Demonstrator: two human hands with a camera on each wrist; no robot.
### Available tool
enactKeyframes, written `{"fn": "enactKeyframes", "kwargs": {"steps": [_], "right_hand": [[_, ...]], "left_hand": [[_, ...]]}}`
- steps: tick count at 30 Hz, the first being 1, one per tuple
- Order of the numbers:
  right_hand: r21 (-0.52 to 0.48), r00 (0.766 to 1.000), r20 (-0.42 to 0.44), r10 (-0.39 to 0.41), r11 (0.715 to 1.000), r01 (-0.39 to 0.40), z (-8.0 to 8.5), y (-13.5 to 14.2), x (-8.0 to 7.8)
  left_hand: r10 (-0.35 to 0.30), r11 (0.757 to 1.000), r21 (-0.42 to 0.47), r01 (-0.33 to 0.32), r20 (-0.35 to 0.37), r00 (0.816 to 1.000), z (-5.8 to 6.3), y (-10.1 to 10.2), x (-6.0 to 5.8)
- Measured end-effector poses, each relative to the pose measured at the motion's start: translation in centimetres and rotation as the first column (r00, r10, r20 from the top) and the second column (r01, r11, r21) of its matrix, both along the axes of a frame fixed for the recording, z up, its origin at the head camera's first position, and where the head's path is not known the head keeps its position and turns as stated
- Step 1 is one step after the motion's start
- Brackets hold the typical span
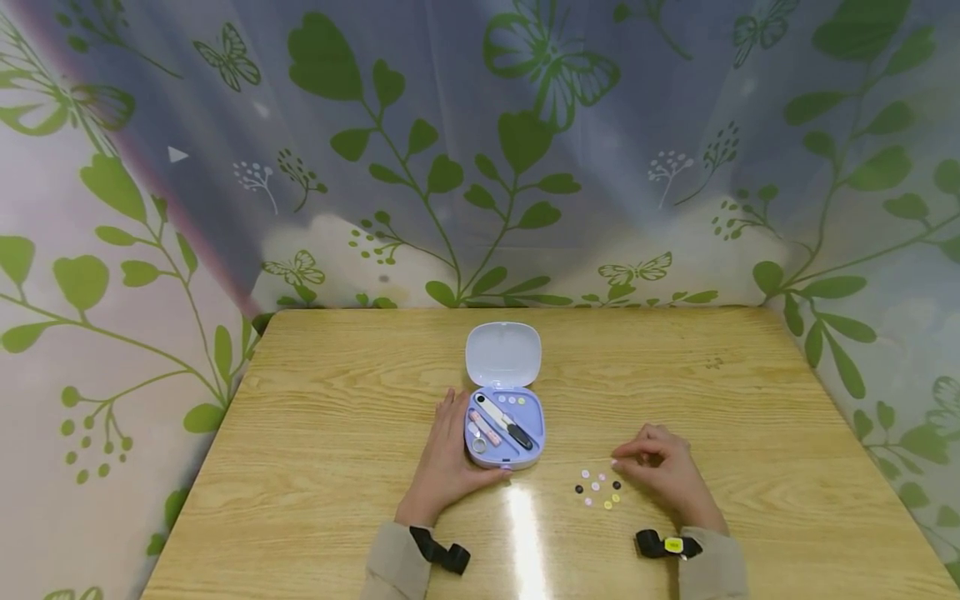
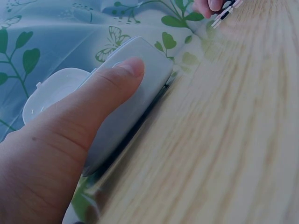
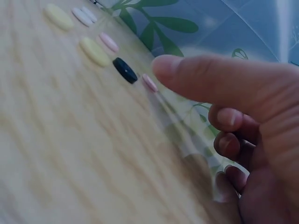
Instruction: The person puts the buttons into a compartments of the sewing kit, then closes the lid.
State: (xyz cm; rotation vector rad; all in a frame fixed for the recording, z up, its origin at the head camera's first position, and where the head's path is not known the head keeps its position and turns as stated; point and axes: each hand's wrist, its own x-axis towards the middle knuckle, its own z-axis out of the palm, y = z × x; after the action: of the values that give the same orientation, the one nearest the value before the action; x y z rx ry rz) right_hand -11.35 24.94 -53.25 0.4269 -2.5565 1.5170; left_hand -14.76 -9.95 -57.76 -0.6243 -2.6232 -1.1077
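Observation:
My left hand (image 1: 447, 458) holds a lavender case (image 1: 532, 461), its fingers along the left side and its thumb at the front. The white lid (image 1: 503, 354) stands raised behind. Inside are a slim white tool with a black end (image 1: 517, 433), a pink-and-white strip (image 1: 485, 427), a silver ring-shaped piece (image 1: 478, 445) and three small buttons (image 1: 512, 400). Right of the case my right hand (image 1: 666, 471) brings thumb and index finger together at a small pink button (image 3: 149, 83). In the right wrist view the thumb hides the index finger; the other fingers curl loosely.
Several loose buttons (image 1: 596, 486), pink, white, black and yellow, lie scattered between the case and my right hand. The wooden table (image 1: 337, 400) ends at a patterned curtain (image 1: 450, 208) behind and at both sides. Black straps (image 1: 438, 550) circle both wrists.

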Motion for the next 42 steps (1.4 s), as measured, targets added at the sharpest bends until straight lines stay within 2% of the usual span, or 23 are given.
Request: {"fn": "enactKeyframes", "kwargs": {"steps": [2,8,9,26,34,42], "right_hand": [[0.016,1.000,0.009,-0.013,1.000,0.013,-0.1,0.0,0.0],[0.091,1.000,-0.002,-0.028,0.995,0.028,-3.4,1.5,-1.0],[0.098,1.000,0.001,-0.029,0.995,0.029,-3.5,1.5,-1.1],[0.086,0.999,-0.037,-0.036,0.996,0.039,-3.8,1.3,-1.2],[0.080,0.998,-0.038,-0.046,0.996,0.049,-3.8,1.3,-1.2],[0.077,0.995,-0.095,-0.025,0.996,0.033,-3.8,1.3,-1.3]], "left_hand": [[0.001,1.000,0.001,-0.001,0.010,1.000,0.0,0.0,0.0],[0.001,1.000,0.005,-0.001,0.020,1.000,0.0,0.0,0.0],[0.001,1.000,0.006,-0.001,0.016,1.000,0.0,0.0,0.0],[-0.002,1.000,0.006,0.002,-0.022,1.000,0.0,0.0,0.0],[0.000,1.000,0.002,0.000,0.004,1.000,0.2,0.0,0.1],[0.002,1.000,-0.006,-0.002,0.013,1.000,0.3,0.0,0.2]]}}
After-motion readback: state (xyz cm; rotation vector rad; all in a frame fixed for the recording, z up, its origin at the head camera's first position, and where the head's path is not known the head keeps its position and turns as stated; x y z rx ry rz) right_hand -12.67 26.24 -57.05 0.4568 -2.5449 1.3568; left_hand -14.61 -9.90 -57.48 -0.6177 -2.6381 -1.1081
